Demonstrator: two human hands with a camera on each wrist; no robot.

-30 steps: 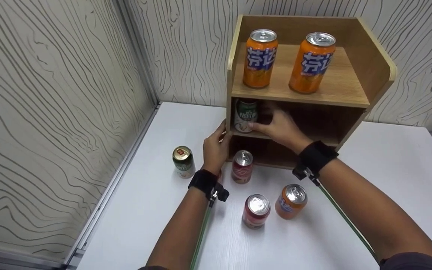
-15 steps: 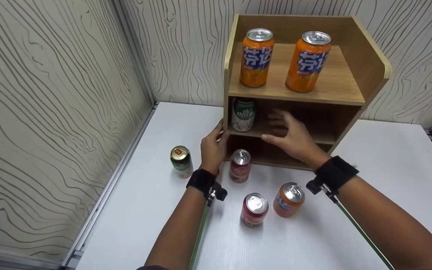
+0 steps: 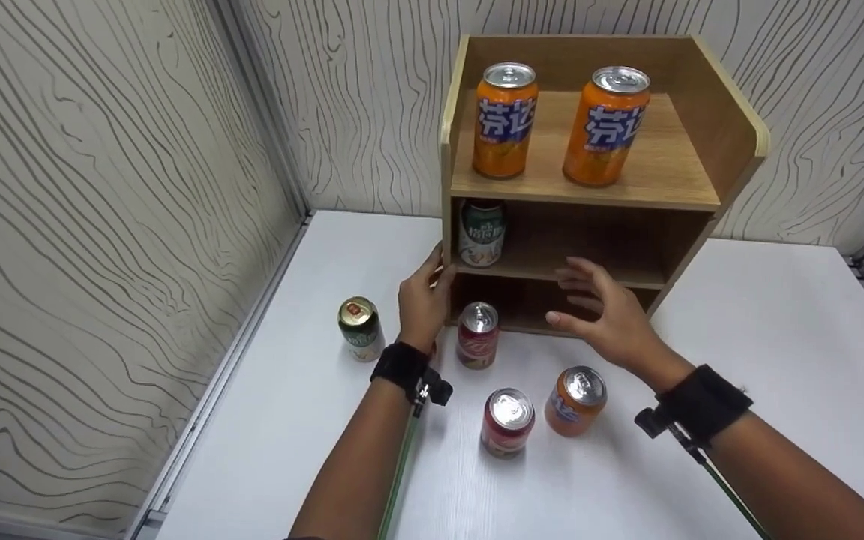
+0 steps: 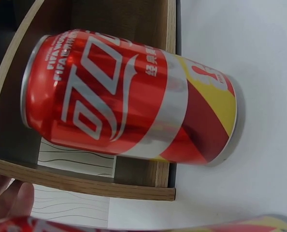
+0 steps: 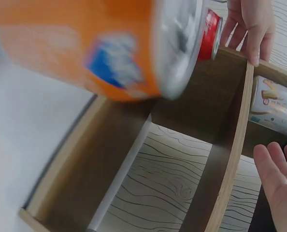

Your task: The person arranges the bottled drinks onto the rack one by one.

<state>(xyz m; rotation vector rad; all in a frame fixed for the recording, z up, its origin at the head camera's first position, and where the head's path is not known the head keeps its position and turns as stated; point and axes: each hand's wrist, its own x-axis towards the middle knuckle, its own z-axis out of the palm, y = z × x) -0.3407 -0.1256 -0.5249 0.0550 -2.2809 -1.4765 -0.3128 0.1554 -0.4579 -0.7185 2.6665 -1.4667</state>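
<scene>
The green can point(image 3: 481, 238) stands upright on the shelf unit's point(image 3: 672, 161) middle level, left hand point(image 3: 423, 304) gripping its side edge, right hand point(image 3: 618, 330) empty, fingers apart; a low sweep could topple the nearby orange can point(image 3: 567, 412).

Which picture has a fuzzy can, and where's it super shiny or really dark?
Right wrist view: the orange can is blurred, perhaps from being close; head view: glare on the nearest red can's lid, shadow in the shelf's bottom compartment; left wrist view: the large red can has clear letters.

2 forearms point(image 3: 357, 457) extend forward, left hand point(image 3: 423, 306) pointing ahead, right hand point(image 3: 616, 321) loosely spread.
</scene>
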